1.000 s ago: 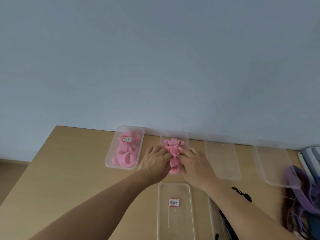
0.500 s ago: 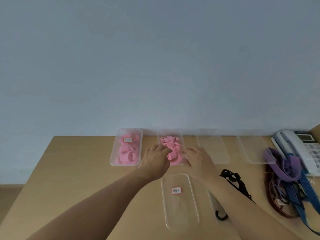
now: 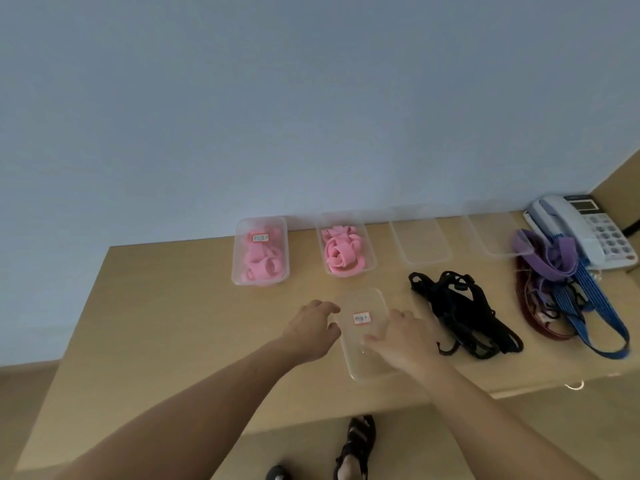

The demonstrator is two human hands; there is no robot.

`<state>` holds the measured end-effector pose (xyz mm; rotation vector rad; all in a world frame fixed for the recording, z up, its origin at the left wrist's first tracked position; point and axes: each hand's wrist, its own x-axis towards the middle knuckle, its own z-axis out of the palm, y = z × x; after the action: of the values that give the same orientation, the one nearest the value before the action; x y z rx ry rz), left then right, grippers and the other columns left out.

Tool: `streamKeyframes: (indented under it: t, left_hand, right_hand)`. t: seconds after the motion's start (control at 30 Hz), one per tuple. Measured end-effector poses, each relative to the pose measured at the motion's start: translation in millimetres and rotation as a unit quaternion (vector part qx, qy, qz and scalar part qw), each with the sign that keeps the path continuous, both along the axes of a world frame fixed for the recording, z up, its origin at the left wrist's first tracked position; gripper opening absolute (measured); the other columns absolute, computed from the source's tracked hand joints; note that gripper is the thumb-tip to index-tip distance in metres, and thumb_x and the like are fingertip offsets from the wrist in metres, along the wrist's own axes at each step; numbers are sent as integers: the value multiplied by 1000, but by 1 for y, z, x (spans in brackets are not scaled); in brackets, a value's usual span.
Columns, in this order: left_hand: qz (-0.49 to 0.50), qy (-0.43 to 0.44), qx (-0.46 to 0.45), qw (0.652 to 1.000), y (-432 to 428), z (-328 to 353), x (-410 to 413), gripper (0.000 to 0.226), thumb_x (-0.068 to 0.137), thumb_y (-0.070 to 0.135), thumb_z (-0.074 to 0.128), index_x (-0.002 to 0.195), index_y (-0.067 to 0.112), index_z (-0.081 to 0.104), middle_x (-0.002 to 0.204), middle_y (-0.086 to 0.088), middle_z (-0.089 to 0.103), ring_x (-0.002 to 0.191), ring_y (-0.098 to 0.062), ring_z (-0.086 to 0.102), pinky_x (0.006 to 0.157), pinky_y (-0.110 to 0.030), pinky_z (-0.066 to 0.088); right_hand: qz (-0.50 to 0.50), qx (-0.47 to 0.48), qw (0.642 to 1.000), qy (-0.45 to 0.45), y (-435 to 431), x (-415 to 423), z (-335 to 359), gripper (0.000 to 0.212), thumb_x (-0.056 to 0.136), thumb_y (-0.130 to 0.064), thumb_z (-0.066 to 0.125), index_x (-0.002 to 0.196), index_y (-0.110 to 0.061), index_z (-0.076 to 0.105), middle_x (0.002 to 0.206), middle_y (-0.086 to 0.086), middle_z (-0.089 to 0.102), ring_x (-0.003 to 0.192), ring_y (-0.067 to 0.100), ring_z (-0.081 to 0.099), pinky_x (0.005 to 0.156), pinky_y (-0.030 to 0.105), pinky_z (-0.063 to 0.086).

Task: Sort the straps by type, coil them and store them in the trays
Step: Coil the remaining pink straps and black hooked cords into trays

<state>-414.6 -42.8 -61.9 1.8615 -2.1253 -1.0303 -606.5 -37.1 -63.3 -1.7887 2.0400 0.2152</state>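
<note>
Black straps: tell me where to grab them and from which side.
Probably grip the thick middle of the black straps from above with the right hand, which is nearest; the heap lies flat on the table, and its ends trail loose.

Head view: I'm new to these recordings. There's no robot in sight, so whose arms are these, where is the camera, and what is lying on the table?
No machine here: a person wears the camera on the head, so it looks down at their own bare arms. The left hand is at the left edge of a clear, labelled front tray, the right hand over it; whether either grips it is unclear. On the table, along the far edge, a left tray and a middle tray hold pink straps, then come two empty trays. Loose black straps lie to the right, and a pile of purple, blue and dark red straps beside a telephone.
</note>
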Motion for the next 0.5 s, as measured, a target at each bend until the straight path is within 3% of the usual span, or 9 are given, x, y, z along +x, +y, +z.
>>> streamKeyframes:
  t: [0.13, 0.23, 0.37, 0.43, 0.5]
  left_hand:
    - [50, 39, 46, 997, 7, -4, 1, 46, 95, 19, 50, 141, 14, 49, 142, -9, 49, 128, -26, 49, 108, -36, 38]
    - [95, 70, 70, 990, 6, -5, 1, 47, 94, 19, 50, 141, 13, 49, 141, -8, 50, 125, -26, 52, 106, -34, 41]
    - [124, 93, 83, 984, 6, -8, 1, 45, 94, 18, 52, 139, 10, 49, 136, -8, 53, 119, -24, 55, 100, -32, 45]
    - [132, 98, 90, 982, 7, -9, 0, 46, 94, 18, 52, 139, 10, 49, 134, -8, 54, 117, -25, 55, 98, -33, 46]
    - [137, 102, 95, 981, 9, -9, 0, 48, 94, 19, 53, 141, 10, 46, 132, -7, 54, 116, -24, 55, 97, -33, 46]
  right_hand:
    - [-53, -10, 998, 31, -2, 9, -9, 95, 64, -78, 60, 130, -11, 46, 130, 10, 48, 117, 29, 49, 88, 37, 42]
    - [-75, -6, 997, 28, -4, 17, -13, 97, 57, -74, 68, 127, -10, 45, 128, 11, 48, 115, 28, 49, 82, 36, 43]
    - [-108, -2, 994, -3, -6, 15, -14, 101, 51, -70, 77, 126, -10, 43, 126, 12, 50, 116, 30, 51, 88, 36, 44]
    - [-119, -6, 993, -26, -5, 12, -14, 98, 53, -67, 79, 125, -11, 43, 125, 11, 49, 117, 30, 50, 87, 35, 43]
    - [-117, -5, 992, -41, -4, 10, -14, 81, 62, -63, 76, 120, -14, 48, 121, 8, 51, 112, 29, 55, 80, 35, 43]
